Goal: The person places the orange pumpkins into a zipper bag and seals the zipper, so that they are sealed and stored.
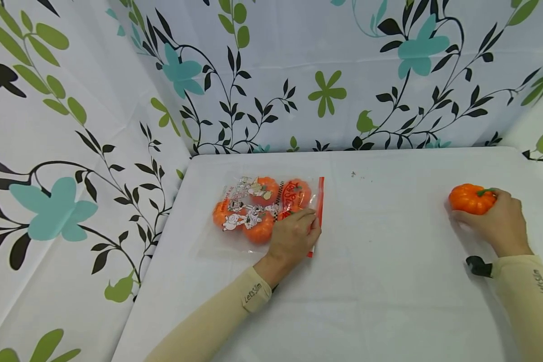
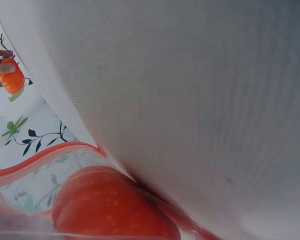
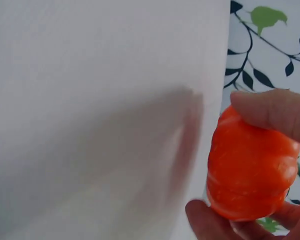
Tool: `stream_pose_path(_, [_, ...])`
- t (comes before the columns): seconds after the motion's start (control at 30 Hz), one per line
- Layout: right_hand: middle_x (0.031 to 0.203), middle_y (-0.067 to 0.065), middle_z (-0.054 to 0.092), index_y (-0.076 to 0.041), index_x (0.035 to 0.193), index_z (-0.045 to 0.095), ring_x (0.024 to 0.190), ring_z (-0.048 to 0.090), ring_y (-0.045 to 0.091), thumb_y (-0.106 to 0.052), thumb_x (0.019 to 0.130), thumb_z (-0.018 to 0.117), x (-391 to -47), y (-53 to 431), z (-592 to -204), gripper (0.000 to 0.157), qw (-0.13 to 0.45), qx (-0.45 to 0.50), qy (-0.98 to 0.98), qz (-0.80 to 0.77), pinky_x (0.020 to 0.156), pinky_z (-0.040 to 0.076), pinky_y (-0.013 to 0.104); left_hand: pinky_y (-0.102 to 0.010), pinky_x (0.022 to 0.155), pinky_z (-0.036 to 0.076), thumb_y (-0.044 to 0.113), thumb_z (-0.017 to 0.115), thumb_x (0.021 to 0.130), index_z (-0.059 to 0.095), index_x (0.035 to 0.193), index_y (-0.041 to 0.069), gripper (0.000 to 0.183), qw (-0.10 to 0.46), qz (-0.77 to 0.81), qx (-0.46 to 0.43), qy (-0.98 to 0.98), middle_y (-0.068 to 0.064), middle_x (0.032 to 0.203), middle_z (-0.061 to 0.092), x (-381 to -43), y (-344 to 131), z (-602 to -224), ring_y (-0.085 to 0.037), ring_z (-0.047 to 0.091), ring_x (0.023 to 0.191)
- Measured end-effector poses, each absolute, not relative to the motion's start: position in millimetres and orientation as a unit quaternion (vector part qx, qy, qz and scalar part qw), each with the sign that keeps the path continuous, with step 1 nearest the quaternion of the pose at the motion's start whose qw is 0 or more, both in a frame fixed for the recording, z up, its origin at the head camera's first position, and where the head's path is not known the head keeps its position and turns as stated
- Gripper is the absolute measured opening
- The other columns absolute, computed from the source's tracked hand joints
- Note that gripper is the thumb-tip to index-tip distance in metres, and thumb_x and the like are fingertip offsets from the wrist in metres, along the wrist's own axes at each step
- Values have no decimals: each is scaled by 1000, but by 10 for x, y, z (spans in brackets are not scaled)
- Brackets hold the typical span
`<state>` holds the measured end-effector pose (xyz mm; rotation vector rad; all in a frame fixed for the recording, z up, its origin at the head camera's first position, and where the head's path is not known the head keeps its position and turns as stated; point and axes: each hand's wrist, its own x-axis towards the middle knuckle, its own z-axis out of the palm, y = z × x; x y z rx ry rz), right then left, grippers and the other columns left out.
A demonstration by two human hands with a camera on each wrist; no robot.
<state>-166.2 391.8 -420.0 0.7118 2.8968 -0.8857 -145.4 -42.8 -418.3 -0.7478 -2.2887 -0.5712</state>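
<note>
A clear zip bag (image 1: 321,193) with a red edge and printed cartoon figures lies on the left of the table, holding several small orange pumpkins (image 1: 259,230). My left hand (image 1: 294,235) grips the bag by its right side, fingers curled at the red edge. In the left wrist view that red edge bows upward above a bagged pumpkin (image 2: 107,202). Far to the right, my right hand (image 1: 504,221) holds another small orange pumpkin (image 1: 467,199) with a green stem. The right wrist view shows the thumb on one side of this pumpkin (image 3: 252,172) and fingers on the other.
A white cloth covers the table (image 1: 371,281). Behind and to the left hangs a white curtain (image 1: 271,75) with leaf and butterfly prints. Small dark specks (image 1: 354,174) mark the cloth near the back edge. A black device (image 1: 478,266) sits at my right wrist.
</note>
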Motion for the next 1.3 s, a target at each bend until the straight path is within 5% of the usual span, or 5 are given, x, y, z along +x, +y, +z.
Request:
stream_pose_path(0.4, [146, 43, 25, 8, 157, 14, 127, 30, 59, -27, 93, 72, -1776, 3451, -4062, 93, -21, 87, 933, -349, 105, 31, 72, -25, 70, 59, 8, 78, 82, 78, 87, 4, 6, 323, -221, -283, -876, -4, 98, 77, -1447, -424, -4202, -14, 74, 86])
stream_pose_path(1.3, [147, 38, 30, 7, 155, 22, 127, 35, 55, -16, 86, 80, -1859, 2827, -4134, 93, 24, -7, 924, -382, 100, 39, 70, -26, 69, 59, 9, 78, 82, 78, 87, 4, 7, 315, -218, -276, -881, -4, 98, 77, -1431, -432, -4189, -14, 74, 87])
